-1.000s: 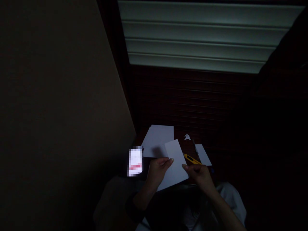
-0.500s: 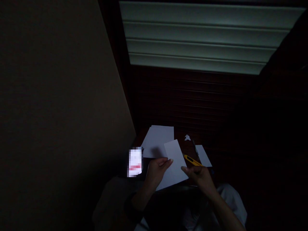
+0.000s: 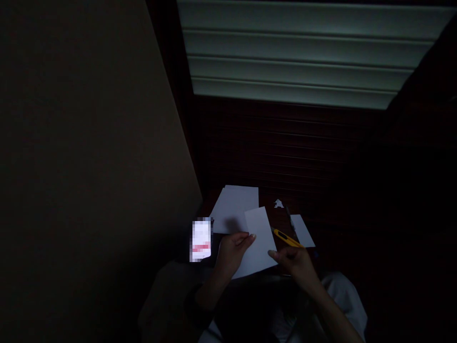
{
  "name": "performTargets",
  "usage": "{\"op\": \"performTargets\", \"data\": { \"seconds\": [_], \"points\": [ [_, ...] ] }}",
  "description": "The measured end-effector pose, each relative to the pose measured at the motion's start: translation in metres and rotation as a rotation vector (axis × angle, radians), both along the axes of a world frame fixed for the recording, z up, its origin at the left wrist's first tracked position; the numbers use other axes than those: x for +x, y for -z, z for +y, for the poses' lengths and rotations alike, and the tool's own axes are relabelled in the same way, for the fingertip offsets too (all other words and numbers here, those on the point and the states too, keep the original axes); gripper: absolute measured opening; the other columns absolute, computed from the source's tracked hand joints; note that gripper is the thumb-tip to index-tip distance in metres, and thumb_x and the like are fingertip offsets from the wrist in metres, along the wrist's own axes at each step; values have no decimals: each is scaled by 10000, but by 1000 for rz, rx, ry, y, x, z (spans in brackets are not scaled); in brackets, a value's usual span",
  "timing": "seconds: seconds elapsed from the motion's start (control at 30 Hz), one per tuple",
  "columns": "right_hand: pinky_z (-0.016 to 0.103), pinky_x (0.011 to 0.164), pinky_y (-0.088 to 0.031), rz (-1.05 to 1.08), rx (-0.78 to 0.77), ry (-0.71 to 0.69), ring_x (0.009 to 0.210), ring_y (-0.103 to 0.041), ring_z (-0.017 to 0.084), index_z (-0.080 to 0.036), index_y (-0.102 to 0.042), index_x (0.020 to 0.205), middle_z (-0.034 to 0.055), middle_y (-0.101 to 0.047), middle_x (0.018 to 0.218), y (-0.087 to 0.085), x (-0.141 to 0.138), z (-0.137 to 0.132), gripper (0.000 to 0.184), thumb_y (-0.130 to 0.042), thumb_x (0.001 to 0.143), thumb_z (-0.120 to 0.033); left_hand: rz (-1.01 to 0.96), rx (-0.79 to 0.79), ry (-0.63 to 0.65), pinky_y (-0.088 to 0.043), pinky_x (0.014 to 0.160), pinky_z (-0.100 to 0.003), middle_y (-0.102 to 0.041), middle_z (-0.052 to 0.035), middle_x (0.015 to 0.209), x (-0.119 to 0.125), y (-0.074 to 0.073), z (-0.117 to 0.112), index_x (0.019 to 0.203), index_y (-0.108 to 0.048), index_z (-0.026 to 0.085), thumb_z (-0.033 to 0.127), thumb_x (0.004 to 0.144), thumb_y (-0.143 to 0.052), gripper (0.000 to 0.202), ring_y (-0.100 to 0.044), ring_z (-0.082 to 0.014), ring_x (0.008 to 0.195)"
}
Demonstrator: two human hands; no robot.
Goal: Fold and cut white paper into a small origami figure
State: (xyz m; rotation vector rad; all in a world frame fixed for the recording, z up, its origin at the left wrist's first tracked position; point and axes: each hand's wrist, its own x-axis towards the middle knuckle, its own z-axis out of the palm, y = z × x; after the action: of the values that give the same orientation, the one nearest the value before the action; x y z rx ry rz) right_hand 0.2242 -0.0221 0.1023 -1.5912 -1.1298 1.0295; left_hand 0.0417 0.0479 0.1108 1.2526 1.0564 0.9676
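A white sheet of paper (image 3: 260, 240) is held tilted just above a dark desk. My left hand (image 3: 233, 251) pinches its left edge, thumb and fingers closed on it. My right hand (image 3: 293, 263) grips the sheet's lower right edge. A yellow utility knife (image 3: 286, 238) lies on the desk just beyond my right hand, not held. The scene is very dim.
A stack of white sheets (image 3: 233, 207) lies further back on the desk. A narrow paper strip (image 3: 303, 230), a dark pen (image 3: 290, 220) and a small crumpled scrap (image 3: 278, 204) sit at the right. A lit phone screen (image 3: 201, 239) glows at the left. A wall (image 3: 89, 143) rises at the left.
Both hands keep hold of the sheet. My right hand has shifted slightly along the sheet's lower right edge, and the sheet has turned a little.
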Motion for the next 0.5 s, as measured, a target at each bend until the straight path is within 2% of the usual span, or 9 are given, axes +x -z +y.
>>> {"op": "performTargets", "data": {
  "seconds": [0.13, 0.27, 0.5],
  "points": [
    [230, 445, -298, 54, -58, -7, 444, -406, 98, -149, -600, 523, -27, -504, 459, 2, 1, 0, 374, -721, 639, -484, 26, 17, 2, -521, 657, -278, -726, -87, 821, 0, 2, 1, 781, -694, 145, 432, 719, -667, 295, -675, -228, 767],
    [225, 437, -287, 54, -39, -6, 440, -402, 91, -148, -592, 519, -31, -498, 457, 3, 1, -1, 378, -727, 638, -480, 25, 38, 8, -521, 658, -283, -726, -84, 818, 0, 3, 1, 784, -693, 148, 431, 725, -660, 291, -675, -231, 768],
    [232, 475, -353, 69, -41, -42, 478, -510, 128, -158, -572, 539, 9, -594, 509, 1, -2, -2, 401, -692, 665, -519, 30, 42, -3, -518, 664, -277, -728, -76, 819, -1, 2, 2, 773, -694, 163, 447, 719, -658, 291, -674, -234, 782]
  ]
}}
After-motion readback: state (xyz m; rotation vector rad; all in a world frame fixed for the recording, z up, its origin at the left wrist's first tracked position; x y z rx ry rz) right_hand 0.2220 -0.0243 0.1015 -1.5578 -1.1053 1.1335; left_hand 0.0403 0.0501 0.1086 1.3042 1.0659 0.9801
